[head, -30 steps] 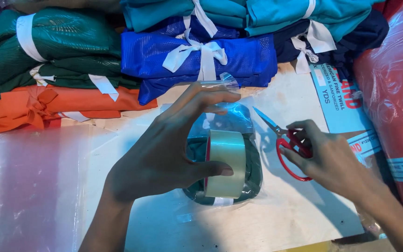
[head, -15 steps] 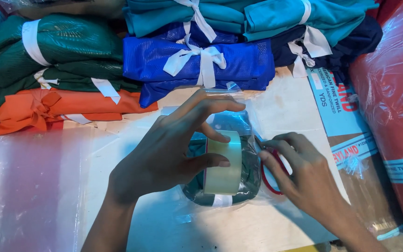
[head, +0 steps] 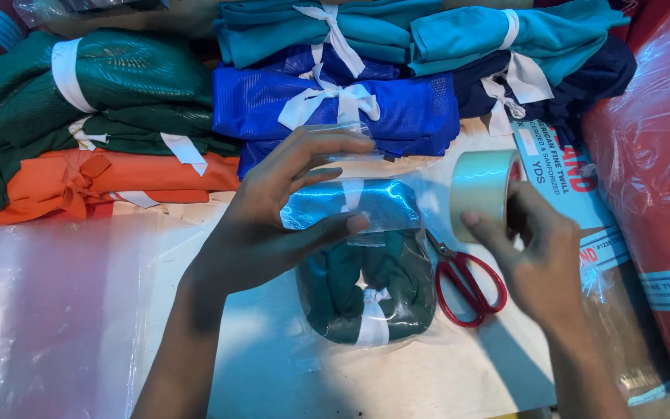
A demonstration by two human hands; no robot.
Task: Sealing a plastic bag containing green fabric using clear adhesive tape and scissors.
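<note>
Left hand: the left hand (head: pixel 261 225) lies over the top of the bagged bundle (head: pixel 366 268), thumb pressing on the folded plastic, fingers spread and curved around the upper edge; it grasps the bag.
Bagged bundle: dark green cloth tied with a white strip, inside a clear plastic bag, lying on the white table (head: pixel 273 372) in the middle, just in front of the person.
Right hand: the right hand (head: pixel 540 252) grips a roll of clear tape (head: pixel 481 186), fingers closed around its rim, lifted a little above the table, to the right of the bundle.
Scissors: red-handled scissors (head: pixel 467 283) lie flat on the table between the bundle and the right hand, touching the bag edge.
Plastic sheets: clear plastic sheets (head: pixel 48 310) lie at the left side.
Far side: tied cloth bundles in a row: orange (head: pixel 110 182), dark green (head: pixel 110 85), blue (head: pixel 335 109), teal (head: pixel 505 35).
Right edge: a red wrapped roll (head: pixel 657 155).
</note>
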